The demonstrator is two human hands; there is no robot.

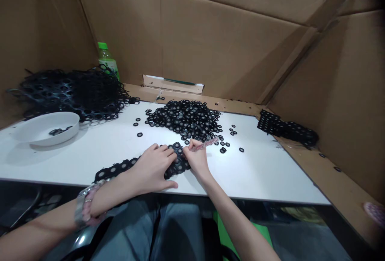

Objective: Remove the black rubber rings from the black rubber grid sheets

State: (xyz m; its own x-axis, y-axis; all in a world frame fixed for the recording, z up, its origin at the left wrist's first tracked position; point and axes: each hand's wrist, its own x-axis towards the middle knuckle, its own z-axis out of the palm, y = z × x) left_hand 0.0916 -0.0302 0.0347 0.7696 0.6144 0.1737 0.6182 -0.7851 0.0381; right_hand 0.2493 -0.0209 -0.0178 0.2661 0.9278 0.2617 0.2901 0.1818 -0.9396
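Note:
A strip of black sheet with rows of round pieces set in it (pixel 177 166) lies along the front of the white table. My left hand (pixel 155 166) rests on it palm down, fingers laid flat and thumb stretched to the side. At the strip's right end, my right hand (pixel 197 160) is closed around a pen-like stick with red and white markings (pixel 207 143). Its tip points down at the strip and is hidden by the fingers. Just behind my hands is a heap of small black rings with pale centres (pixel 183 118).
A tangled pile of black perforated sheet (pixel 72 92) sits at the left, near a green-capped bottle (pixel 107 60). A white bowl (pixel 70 130) holds a few dark pieces. Another black perforated strip (pixel 285 129) lies at the right edge. Cardboard walls (pixel 228 48) enclose the table (pixel 255 172).

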